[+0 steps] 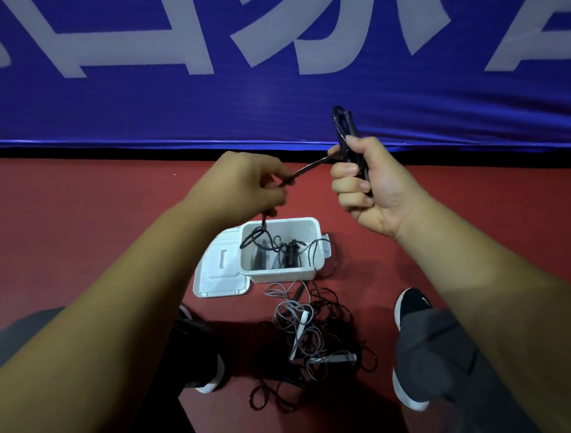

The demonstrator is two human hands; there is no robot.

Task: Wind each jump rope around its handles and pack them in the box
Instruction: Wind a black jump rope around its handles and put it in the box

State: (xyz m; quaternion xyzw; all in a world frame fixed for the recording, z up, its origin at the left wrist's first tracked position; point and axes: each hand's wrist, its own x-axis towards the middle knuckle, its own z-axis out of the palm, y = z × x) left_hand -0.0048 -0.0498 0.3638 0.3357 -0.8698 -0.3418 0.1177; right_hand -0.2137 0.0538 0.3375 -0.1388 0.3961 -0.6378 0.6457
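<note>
My right hand [367, 187] grips the black handles [345, 127] of a jump rope, held upright above the floor. From the handles the black rope [312, 166] runs taut to my left hand [246, 185], which pinches it; its loose end hangs down over the white box [283, 275]. That open box stands on the red floor and holds a wound black rope [290, 254] beside other dark pieces. A tangle of grey and black ropes [308, 338] lies on the floor in front of the box.
The box's white lid [216, 275] lies flat at its left side. A blue banner [284, 69] with pale letters hangs along the far edge of the floor. My two shoes [409, 349] flank the tangle.
</note>
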